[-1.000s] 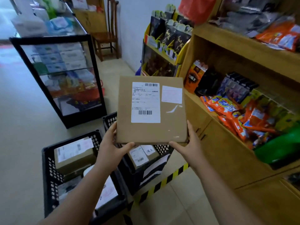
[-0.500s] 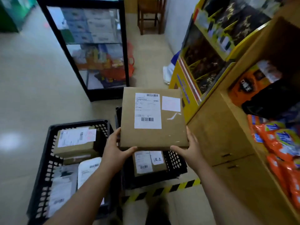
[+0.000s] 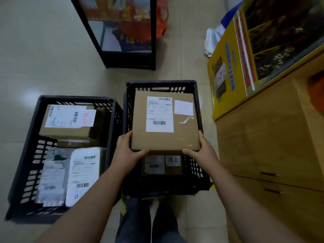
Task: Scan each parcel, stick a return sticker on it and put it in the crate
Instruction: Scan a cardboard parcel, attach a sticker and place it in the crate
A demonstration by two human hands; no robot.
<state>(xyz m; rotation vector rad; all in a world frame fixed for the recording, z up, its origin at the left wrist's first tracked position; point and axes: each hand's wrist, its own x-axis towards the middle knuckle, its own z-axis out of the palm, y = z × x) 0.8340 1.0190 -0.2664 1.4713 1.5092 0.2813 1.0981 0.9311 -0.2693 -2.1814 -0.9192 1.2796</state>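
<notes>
A flat brown cardboard parcel [image 3: 185, 135] with a white shipping label and a small white sticker hovers level over the right black crate [image 3: 196, 174]. My left hand [image 3: 127, 151] grips its near left corner, thumb curled under the front edge. My right hand [image 3: 203, 151] grips the near right corner the same way. Below it inside that crate lies a smaller brown parcel [image 3: 172, 170] with a label and a handwritten sticker, partly hidden by the held parcel.
A second black crate [image 3: 26, 155] at the left holds a labelled brown box [image 3: 66, 133] and several white mailers. A black glass cabinet [image 3: 129, 62] stands beyond. Wooden cabinet [image 3: 266, 146] and yellow display stand [image 3: 226, 71] line the right. My legs are below the crate.
The parcel has come down from chest height to just above the right crate, and my view has tilted from the shelves down to the floor. Both hands keep the same grip.
</notes>
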